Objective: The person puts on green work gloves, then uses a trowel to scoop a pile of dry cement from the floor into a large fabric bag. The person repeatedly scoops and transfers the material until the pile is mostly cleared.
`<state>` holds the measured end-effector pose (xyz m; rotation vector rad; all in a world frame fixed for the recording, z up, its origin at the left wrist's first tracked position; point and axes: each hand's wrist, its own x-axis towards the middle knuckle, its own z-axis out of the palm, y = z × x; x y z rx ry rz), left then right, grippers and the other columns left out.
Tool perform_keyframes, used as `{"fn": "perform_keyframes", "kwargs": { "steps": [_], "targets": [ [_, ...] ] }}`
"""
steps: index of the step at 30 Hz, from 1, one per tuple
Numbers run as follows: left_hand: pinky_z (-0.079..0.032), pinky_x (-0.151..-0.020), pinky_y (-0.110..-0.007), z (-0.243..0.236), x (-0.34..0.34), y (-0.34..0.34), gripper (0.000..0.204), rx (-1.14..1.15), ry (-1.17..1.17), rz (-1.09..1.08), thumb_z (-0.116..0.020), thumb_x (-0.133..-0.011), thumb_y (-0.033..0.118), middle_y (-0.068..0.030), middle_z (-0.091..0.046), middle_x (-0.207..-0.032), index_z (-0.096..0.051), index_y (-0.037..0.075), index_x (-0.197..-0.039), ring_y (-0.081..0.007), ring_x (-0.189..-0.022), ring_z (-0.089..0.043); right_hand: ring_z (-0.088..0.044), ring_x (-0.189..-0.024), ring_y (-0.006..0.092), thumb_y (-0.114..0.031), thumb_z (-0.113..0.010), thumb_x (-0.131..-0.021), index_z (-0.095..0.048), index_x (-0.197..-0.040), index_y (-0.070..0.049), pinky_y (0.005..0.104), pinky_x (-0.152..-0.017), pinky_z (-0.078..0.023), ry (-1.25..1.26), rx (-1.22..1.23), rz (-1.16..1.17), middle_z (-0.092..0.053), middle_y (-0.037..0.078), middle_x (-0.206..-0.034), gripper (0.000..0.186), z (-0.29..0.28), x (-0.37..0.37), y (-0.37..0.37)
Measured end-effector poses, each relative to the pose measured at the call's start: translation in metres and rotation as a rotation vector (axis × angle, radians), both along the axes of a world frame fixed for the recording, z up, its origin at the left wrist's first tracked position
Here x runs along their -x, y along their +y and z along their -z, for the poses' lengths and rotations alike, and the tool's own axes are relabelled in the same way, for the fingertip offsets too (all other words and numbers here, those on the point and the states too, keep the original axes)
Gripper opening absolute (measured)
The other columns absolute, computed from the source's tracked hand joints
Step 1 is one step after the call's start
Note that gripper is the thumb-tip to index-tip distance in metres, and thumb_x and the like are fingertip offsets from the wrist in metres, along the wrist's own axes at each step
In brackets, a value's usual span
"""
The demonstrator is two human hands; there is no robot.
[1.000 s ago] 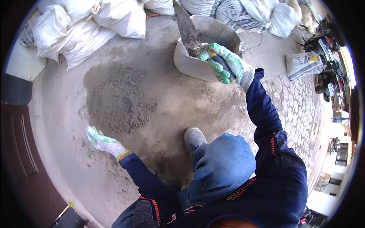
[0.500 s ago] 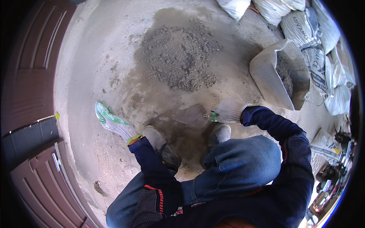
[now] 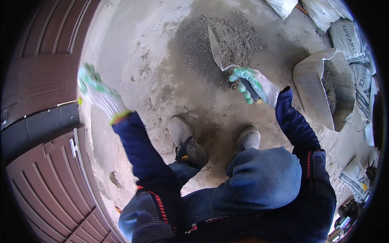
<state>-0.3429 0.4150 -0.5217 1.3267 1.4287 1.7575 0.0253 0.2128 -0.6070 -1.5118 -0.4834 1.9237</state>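
Note:
Wrapped round the dark handle of a trowel is my right hand, in a white glove with a green coated palm. The trowel is raised and turned on edge, its thin grey blade pointing away from me over the near left part of a mound of grey mortar mix. Off to the left, my left hand wears a matching glove. Its fingers are stretched out over the floor near the brown door, and it holds nothing.
A cut-open pale tub with grey mix inside stands at the right. Filled sacks are piled behind it, and another sack lies nearer. The brown panelled door borders the left side. My shoes rest on the dusty concrete floor.
My right hand has lifted the trowel from the floor between my feet and swung it forward to the mound. My left hand has moved forward and left. The view has shifted.

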Motion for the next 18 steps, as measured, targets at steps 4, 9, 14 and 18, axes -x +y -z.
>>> {"fn": "perform_keyframes", "kwargs": {
  "steps": [4,9,14,18],
  "targets": [
    [-0.053,-0.103,-0.037,-0.104,-0.002,0.092,0.037,-0.325,1.145,0.224,-0.063,-0.105,0.029,-0.0111,-0.073,-0.126,-0.069,0.007,-0.134,-0.0236,-0.116,-0.069,-0.058,-0.049,0.0115,-0.039,-0.063,-0.099,-0.066,-0.124,-0.012,0.0255,-0.038,-0.045,-0.030,-0.138,-0.137,-0.060,-0.001,-0.074,0.037,0.017,0.058,-0.002],
    [-0.050,-0.110,-0.039,-0.166,-0.013,0.069,0.046,-0.571,1.759,0.335,-0.073,-0.098,0.039,-0.0120,-0.067,-0.139,-0.070,0.010,-0.133,-0.0281,-0.130,-0.063,-0.069,-0.065,0.0179,-0.039,-0.066,-0.095,-0.069,-0.114,-0.012,0.0340,-0.051,-0.055,0.111,0.008,-0.627,-0.070,0.005,-0.091,0.034,0.035,0.131,0.037],
    [-0.048,-0.113,-0.040,-0.146,-0.022,0.010,0.040,-0.495,1.521,0.476,-0.079,-0.093,0.019,-0.0122,-0.064,-0.143,-0.071,0.013,-0.132,-0.0266,-0.134,-0.060,-0.071,-0.075,0.0198,-0.038,-0.066,-0.095,-0.071,-0.118,-0.011,0.0346,-0.059,-0.059,0.073,-0.115,-0.829,-0.075,0.009,-0.096,0.036,0.051,0.144,0.055],
    [-0.050,-0.112,-0.041,-0.112,-0.029,-0.018,0.040,-0.321,1.311,0.597,-0.077,-0.094,0.014,-0.0113,-0.061,-0.146,-0.069,0.011,-0.134,-0.0257,-0.137,-0.058,-0.068,-0.070,0.0178,-0.030,-0.064,-0.097,-0.072,-0.118,-0.010,0.0343,-0.059,-0.057,0.083,-0.140,-0.569,-0.074,0.008,-0.090,0.029,0.061,0.104,0.065]
  ]
}}
